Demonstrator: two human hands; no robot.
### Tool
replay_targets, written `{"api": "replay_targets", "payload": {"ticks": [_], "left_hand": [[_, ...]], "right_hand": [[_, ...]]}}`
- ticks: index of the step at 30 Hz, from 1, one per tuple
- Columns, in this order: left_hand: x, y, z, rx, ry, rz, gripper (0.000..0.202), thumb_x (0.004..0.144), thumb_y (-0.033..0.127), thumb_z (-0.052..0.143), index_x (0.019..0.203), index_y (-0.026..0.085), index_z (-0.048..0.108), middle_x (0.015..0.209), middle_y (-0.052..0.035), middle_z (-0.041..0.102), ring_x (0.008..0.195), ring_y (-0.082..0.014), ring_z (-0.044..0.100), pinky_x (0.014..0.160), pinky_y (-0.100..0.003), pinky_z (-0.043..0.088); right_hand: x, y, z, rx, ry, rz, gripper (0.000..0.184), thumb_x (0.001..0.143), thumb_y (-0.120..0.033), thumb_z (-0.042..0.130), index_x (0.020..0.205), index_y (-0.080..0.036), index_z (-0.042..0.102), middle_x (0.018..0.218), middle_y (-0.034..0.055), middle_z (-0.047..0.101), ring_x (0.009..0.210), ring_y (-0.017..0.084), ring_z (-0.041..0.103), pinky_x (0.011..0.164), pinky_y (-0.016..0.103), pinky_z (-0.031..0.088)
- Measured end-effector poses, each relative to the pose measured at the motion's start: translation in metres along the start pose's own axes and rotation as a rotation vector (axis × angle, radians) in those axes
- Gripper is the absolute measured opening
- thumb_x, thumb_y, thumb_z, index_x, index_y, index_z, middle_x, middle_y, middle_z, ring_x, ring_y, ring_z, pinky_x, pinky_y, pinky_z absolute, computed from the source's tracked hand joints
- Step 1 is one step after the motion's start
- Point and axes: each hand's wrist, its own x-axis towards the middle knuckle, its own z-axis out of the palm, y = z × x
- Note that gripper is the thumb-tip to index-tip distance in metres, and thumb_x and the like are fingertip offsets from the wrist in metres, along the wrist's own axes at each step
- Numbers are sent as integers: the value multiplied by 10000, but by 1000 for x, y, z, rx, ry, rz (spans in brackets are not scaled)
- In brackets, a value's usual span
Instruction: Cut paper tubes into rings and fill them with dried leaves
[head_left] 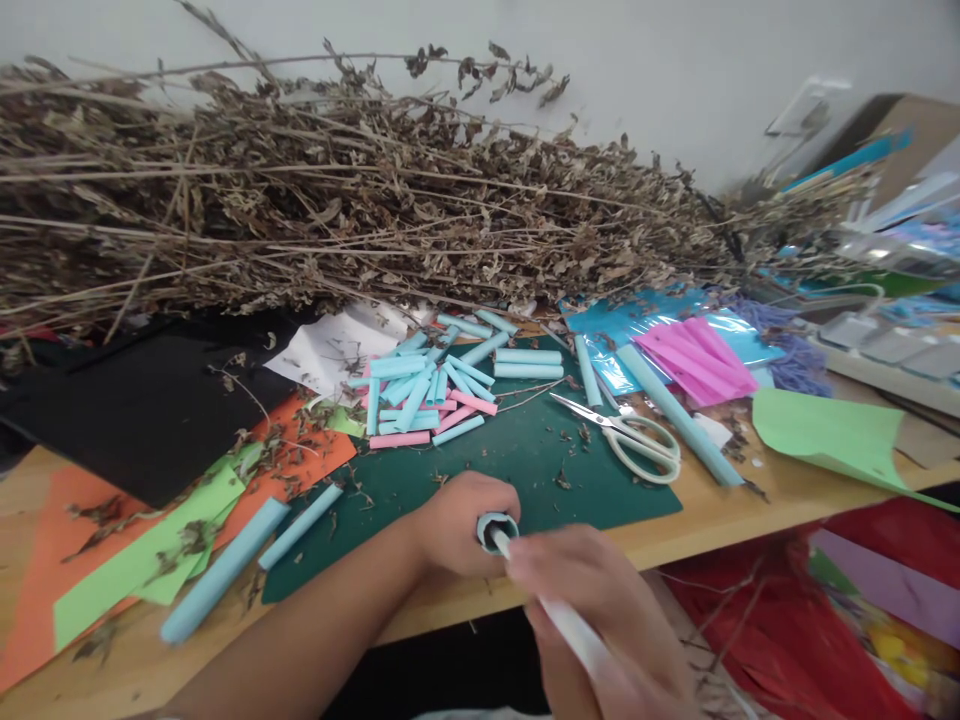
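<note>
My left hand [463, 508] is closed around a light blue paper tube [486, 522], whose open end faces me. Between the fingers of my right hand [611, 590] is a slim white stick [574, 632], pen-like in shape. The stick's tip sits at the mouth of the tube; how deep it reaches inside is hard to make out. Motion blurs the right hand. Beyond both hands, short blue and pink paper tubes [409, 385] lie in a pile on a green cutting mat [517, 465]. Scissors [637, 440] with cream handles rest to the right of the pile.
Dried leafy stalks [375, 190] spread along the wall. Longer blue tubes [225, 570] lie at left beside orange paper [67, 540] and black sheets [150, 400]. Pink paper [697, 360], green paper [825, 430] and a power strip [885, 350] are at right. A red bag [810, 600] sits below the table edge.
</note>
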Motion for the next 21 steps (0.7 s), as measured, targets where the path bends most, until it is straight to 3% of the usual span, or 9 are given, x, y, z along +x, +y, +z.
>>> {"api": "replay_targets", "payload": {"ticks": [3, 9, 13, 18, 21], "left_hand": [[1, 0, 1, 8, 7, -44, 129, 560, 285, 459, 551, 171, 400, 488, 26, 410, 459, -79, 365, 460, -203, 316], [1, -1, 2, 11, 14, -85, 145, 553, 270, 485, 535, 175, 376, 473, 37, 387, 460, -73, 353, 454, -193, 314], [0, -1, 2, -44, 16, -36, 112, 540, 253, 477, 543, 170, 402, 489, 28, 423, 464, -74, 364, 460, -194, 316], [-1, -3, 3, -7, 60, -41, 98, 533, 213, 498, 538, 168, 411, 481, 37, 411, 454, -69, 350, 452, -191, 305], [-1, -3, 3, -18, 48, -30, 97, 533, 207, 502, 541, 165, 415, 481, 38, 412, 454, -67, 351, 455, -188, 309]], "right_hand": [[5, -3, -6, 7, -106, 139, 202, 780, -126, 395, 908, -219, 520, 753, 27, 625, 694, 154, 600, 601, 277, 508], [5, 2, -8, 57, -96, 128, 194, 796, -147, 375, 925, -220, 501, 759, 21, 616, 709, 152, 596, 616, 283, 486], [8, 4, -9, 2, -165, 0, 285, 780, -93, 390, 1027, -207, 473, 815, 43, 602, 764, 159, 577, 645, 304, 476], [16, 8, -12, 50, -25, -176, 584, 755, -10, 372, 1237, -311, 241, 859, 27, 577, 728, 149, 568, 589, 325, 480], [18, 6, -18, -27, -131, -144, 482, 773, -39, 390, 1184, -287, 348, 835, 20, 603, 728, 133, 582, 625, 289, 491]]}}
